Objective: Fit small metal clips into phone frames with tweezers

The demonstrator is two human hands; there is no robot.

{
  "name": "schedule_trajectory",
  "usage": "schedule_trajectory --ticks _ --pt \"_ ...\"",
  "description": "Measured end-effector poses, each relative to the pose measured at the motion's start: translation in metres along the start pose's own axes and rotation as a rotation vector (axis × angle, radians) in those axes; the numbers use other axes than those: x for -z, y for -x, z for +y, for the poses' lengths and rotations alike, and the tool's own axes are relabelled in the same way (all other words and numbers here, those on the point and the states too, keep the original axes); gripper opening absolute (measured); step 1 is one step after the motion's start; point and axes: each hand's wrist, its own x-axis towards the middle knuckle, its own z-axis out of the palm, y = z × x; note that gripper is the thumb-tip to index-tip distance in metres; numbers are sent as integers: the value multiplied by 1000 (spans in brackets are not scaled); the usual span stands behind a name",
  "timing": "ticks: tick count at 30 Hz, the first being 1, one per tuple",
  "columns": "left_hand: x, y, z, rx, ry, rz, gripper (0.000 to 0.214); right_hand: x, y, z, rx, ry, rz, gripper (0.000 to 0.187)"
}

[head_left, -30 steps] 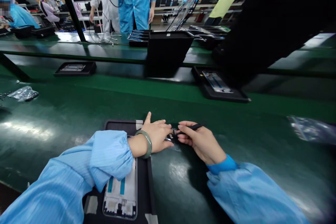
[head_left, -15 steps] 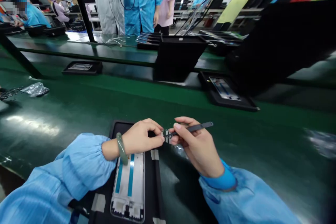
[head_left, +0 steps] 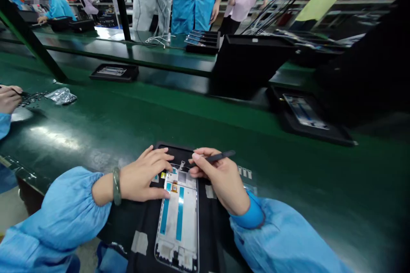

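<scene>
Tweezers are pinched between thumb and fingers of the right hand, with the black tip angled down just past the fingertips onto the top end of the frame. Whether a part is gripped at that tip cannot be told. The frame, white with two blue strips, is laid in a black tray directly under both hands, its long side running back toward the person. The left hand is spread flat, holding nothing, its fingers pressed on the tray and on the frame's upper left corner, just beside the tweezer tip. A green bangle is worn at that wrist. Small grey strips are seen on the green tabletop just right of the right hand's knuckles. Well beyond the fingertips, two more trays are set along the far edge. Far off to the left, another person's hand is seen near a clear bag.
</scene>
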Motion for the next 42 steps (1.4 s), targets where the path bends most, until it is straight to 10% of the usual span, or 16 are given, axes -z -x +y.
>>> schedule_trajectory --ticks 42 --pt "-13 1 9 -32 -218 43 44 -4 5 9 174 527 -57 26"
